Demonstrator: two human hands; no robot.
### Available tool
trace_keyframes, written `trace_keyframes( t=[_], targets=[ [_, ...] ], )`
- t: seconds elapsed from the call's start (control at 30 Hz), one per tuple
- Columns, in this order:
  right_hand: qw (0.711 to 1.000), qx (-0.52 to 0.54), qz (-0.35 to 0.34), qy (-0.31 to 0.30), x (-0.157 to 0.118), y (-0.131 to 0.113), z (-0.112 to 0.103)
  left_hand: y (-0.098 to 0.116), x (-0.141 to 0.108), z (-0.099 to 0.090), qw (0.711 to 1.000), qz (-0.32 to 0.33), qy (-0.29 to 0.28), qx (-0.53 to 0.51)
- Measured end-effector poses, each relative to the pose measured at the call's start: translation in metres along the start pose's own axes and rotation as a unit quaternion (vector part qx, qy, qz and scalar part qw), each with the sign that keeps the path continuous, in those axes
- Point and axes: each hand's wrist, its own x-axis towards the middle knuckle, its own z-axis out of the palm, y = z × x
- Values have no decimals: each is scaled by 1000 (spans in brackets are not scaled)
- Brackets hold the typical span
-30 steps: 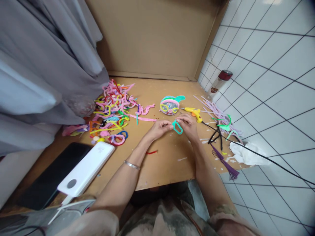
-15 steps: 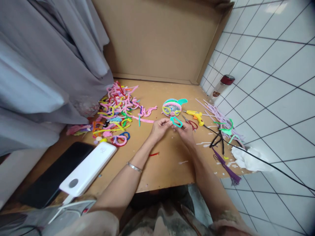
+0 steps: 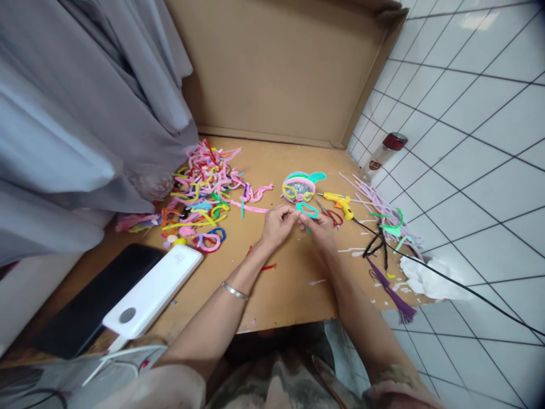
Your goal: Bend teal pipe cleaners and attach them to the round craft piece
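A teal pipe cleaner [image 3: 309, 211], bent into a long loop, is pinched between both hands over the middle of the table. My left hand [image 3: 279, 225] grips its left end with thumb and fingers. My right hand [image 3: 320, 228] is closed on the loop's lower side, fingertips close to those of the left. Just beyond the fingers sits a round clear piece [image 3: 298, 187] trimmed with pink, yellow and green pipe cleaners, a green flap sticking out at its upper right. Red-handled scissors [image 3: 334, 217] lie right of my right hand, partly beneath the glue gun's side.
A yellow glue gun [image 3: 339, 203] trails a black cord rightward. Many coloured pipe cleaners [image 3: 208, 182] are heaped at the left; lilac ones [image 3: 374, 204] lie right, near a red-capped bottle [image 3: 385, 153]. A white power bank [image 3: 153, 292], purple tassel [image 3: 394, 295] and crumpled tissue [image 3: 432, 278] lie nearer.
The teal loop has turned slightly and now lies more level, its left end closer to the left fingertips. Both hands stay together; the view has shifted a little.
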Motion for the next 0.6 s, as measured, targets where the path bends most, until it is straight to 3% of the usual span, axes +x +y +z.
trace_keyframes(
  t=[0.17, 0.4, 0.6],
  targets=[
    [1000, 22, -2, 12, 0, 0, 1, -1, 0, -4, 997, 43, -7, 63],
    [998, -30, -34, 35, -4, -3, 3, -11, 5, 1, 992, -59, 31, -111],
    [998, -47, -28, 41, -7, -5, 5, -12, 6, 2, 991, -61, 38, -117]
  ],
)
